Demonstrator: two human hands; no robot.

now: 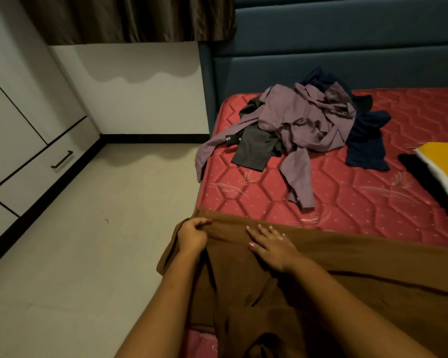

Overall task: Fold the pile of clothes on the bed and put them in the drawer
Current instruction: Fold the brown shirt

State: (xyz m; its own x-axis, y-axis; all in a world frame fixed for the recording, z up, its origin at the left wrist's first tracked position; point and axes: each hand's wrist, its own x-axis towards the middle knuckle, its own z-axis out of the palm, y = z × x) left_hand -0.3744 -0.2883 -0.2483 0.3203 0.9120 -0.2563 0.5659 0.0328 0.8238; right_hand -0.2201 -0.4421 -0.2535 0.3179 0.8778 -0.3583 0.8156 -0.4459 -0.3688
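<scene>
Both forearms reach forward from the near edge over a wide brown fabric garment (347,267) spread across the near part of the red quilted mattress of the bed (360,197). The left hand (192,235) is at the garment's far left corner, by the bed's left edge, with its fingers curled in and pinching a fold of the cloth. The right hand (269,245) lies just beside it to the right, palm down, with its fingers straight and spread flat on the brown cloth.

Farther back on the mattress sits the loose pile of mauve, grey and navy clothes (303,120), well apart from the hands. At the far left, the white cabinet drawer with a black bar handle (36,171) is closed.
</scene>
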